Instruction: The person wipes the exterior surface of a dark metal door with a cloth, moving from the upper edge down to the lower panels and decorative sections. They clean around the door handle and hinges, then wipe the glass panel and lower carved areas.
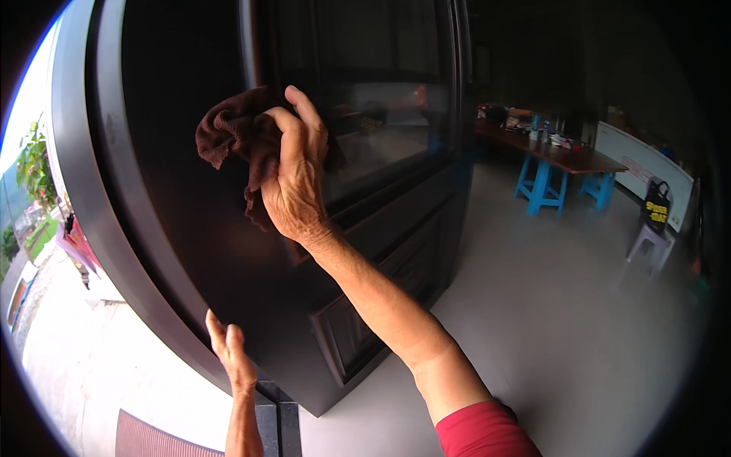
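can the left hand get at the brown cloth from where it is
Probably yes: the left hand rests low on the dark door's edge, the brown cloth is higher in the right hand's grip, nothing between.

long wooden table (567,156) – blue trestle legs (542,186) | grey stool (647,242) – black bag (656,204)
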{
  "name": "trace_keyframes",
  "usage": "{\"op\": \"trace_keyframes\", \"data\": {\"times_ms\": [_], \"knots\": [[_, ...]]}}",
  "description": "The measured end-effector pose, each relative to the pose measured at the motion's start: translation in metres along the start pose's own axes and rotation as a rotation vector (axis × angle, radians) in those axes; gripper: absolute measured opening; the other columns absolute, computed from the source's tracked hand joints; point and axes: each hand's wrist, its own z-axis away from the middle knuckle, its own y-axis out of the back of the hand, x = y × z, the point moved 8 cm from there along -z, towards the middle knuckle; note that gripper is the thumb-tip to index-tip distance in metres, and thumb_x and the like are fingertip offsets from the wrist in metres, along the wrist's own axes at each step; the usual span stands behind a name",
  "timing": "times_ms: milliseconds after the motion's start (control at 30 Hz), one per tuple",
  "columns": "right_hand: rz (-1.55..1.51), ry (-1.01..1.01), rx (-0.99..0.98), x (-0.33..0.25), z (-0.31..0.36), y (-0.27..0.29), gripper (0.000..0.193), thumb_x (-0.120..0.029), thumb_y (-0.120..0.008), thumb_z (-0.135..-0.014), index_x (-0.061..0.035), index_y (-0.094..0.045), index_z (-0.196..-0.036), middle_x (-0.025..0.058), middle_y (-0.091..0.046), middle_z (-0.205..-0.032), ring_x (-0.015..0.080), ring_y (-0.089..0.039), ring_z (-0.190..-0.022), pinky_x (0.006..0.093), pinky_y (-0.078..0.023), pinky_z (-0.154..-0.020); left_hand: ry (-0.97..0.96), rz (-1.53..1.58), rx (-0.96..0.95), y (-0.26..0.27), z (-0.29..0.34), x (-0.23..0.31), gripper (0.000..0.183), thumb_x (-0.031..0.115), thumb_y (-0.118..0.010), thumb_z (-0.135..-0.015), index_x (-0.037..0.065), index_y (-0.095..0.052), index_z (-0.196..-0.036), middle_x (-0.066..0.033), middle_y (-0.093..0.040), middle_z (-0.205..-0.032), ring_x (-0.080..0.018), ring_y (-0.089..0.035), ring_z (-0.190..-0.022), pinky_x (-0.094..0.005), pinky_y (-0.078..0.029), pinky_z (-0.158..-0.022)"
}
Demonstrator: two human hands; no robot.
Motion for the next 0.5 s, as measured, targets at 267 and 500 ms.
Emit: {"op": "trace_keyframes", "data": {"times_ms": [267,500], "knots": [[0.062,0.051,0.072,0.107,0.010,0.037,0.051,-0.018,-0.065,-0.079,-0.0065,-0.046,-0.125,0.0102,-0.038,-0.139,0.0342,-0.031,-0.129,0.0570,-0.022,-0.097,0.004,0.058,0.290,0.008,0.006,-0.026,0.042,0.037,-0.037,-0.091,0.000,-0.050,-0.105,-0.0008,-0.047,-0.093,-0.0123,-0.042,-0.088,-0.0262,-0.034,-0.083],[0.343,0.266,0.239,0.160,-0.061,0.103,0.054,0.000,-0.065,-0.073,-0.0241,-0.060,-0.121,0.0085,-0.048,-0.128,0.0311,-0.049,-0.106,0.0393,-0.042,-0.089,0.005,0.070,0.134,0.047,0.008,-0.017,0.067,0.051,-0.039,-0.093,0.002,-0.034,-0.139,-0.0071,-0.035,-0.142,-0.0208,-0.034,-0.130,-0.0358,-0.020,-0.110]]}}
